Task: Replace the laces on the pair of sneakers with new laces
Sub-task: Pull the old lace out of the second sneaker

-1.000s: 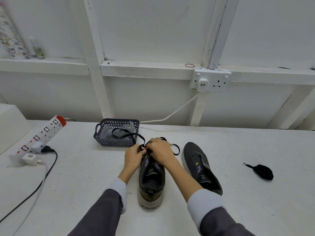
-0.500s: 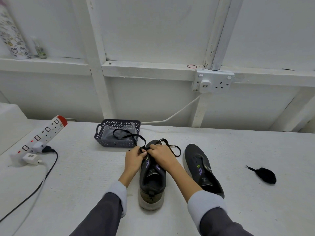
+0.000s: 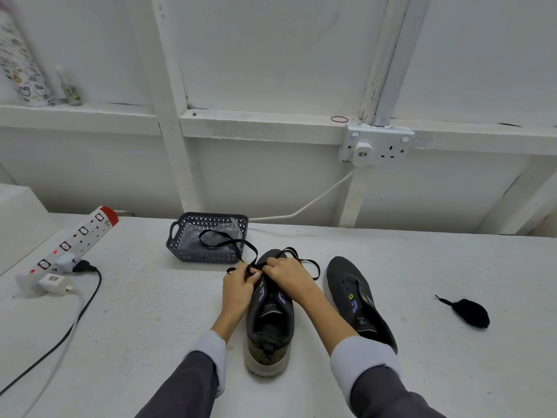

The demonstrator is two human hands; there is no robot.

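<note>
A dark sneaker (image 3: pixel 269 321) stands on the white table, heel toward me. My left hand (image 3: pixel 238 286) and my right hand (image 3: pixel 288 277) meet over its eyelet area, and both pinch a flat black lace (image 3: pixel 229 241). The lace loops up over the basket on the left and trails past the toe on the right. A second dark sneaker (image 3: pixel 358 300) lies just to the right, with no lace in its eyelets. A bundled black lace (image 3: pixel 470 312) lies further right on the table.
A grey perforated basket (image 3: pixel 180 247) with a clear bag stands behind the sneakers. A white power strip (image 3: pixel 77 239) with a plug and black cable (image 3: pixel 72 324) lies at the left. A wall socket (image 3: pixel 376 147) and ledge are behind.
Both hands stay at the front of the left sneaker and work the lace. The lace's loops have shifted slightly. The sneakers have not moved.
</note>
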